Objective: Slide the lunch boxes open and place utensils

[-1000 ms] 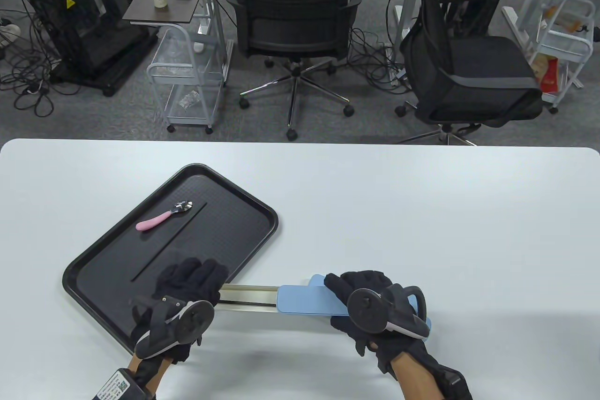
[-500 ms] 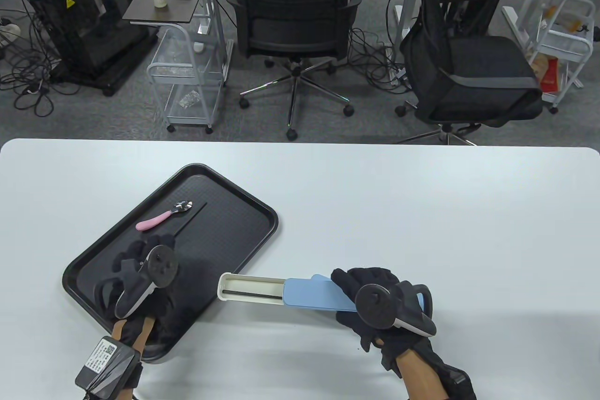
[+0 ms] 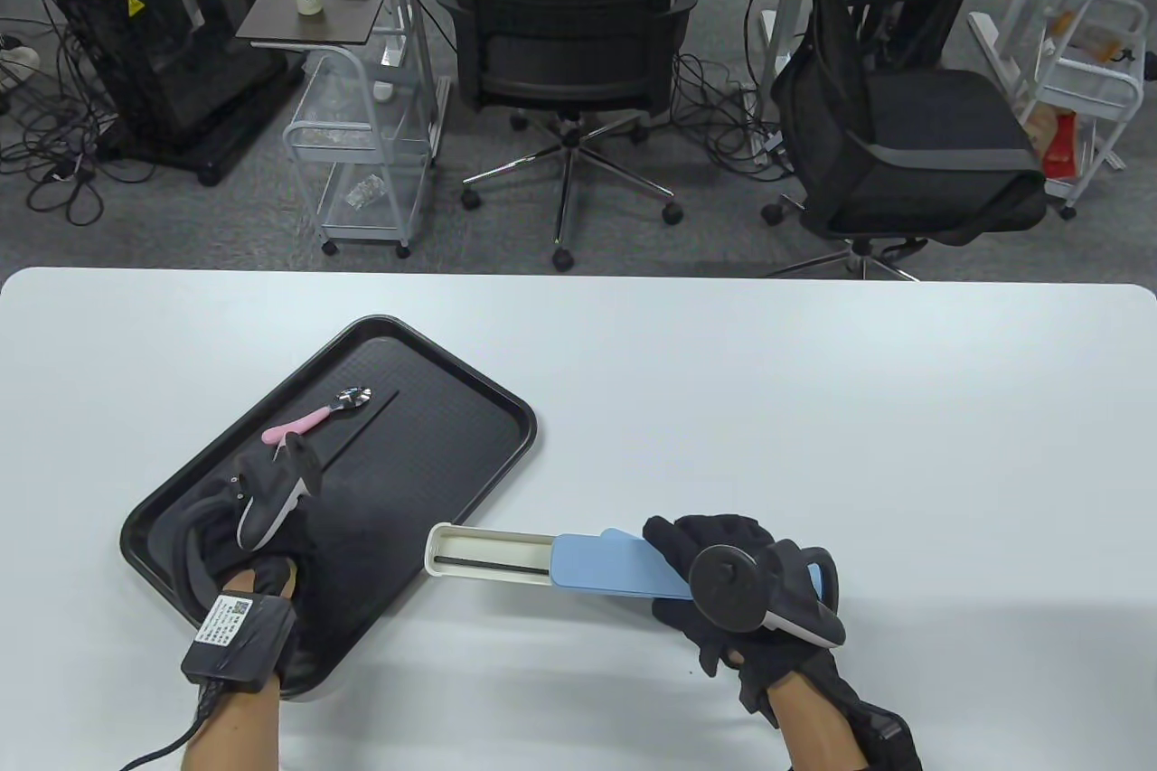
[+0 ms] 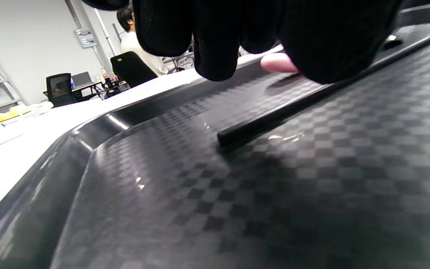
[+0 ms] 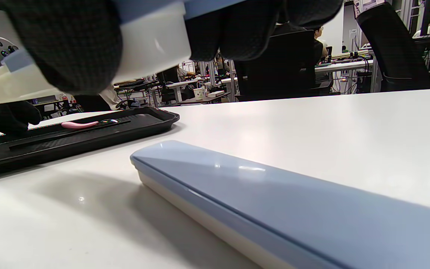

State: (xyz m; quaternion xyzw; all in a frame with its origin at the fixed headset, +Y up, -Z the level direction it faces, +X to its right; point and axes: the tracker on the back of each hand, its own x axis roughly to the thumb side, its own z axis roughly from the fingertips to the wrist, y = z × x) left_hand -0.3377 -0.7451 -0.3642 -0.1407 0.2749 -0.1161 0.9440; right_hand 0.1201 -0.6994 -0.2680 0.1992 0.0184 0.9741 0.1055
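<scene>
- Landmark: black tray (image 3: 434, 464), lying at an angle on the left part of the white table (image 3: 768, 409).
- Pink-handled spoon (image 3: 316, 417) lies in the tray's far half, steel bowl pointing away from the person.
- A black chopstick (image 3: 357, 427) lies on the tray just beside the spoon, running lengthwise down the tray floor; its near end shows in the left wrist view (image 4: 259, 125).
- Left hand (image 3: 262, 500) is over the tray's near half, close to the spoon handle. Fingers (image 4: 215, 45) hang curled just above the tray floor and chopstick; cannot tell whether they touch or pinch anything.
- Held lunch box (image 3: 542, 561) is to the right of the tray, near its right corner. The blue lid (image 3: 615, 570) is slid back, the white tray end (image 3: 488, 554) exposed, with a dark stick lying inside.
- Right hand (image 3: 723, 590) grips the box's lidded end, fingers wrapped around it; the right wrist view shows the box raised off the table.
- A second lunch box (image 5: 274, 198), lid closed, lies flat on the table to the right of the tray, beneath the held one.
</scene>
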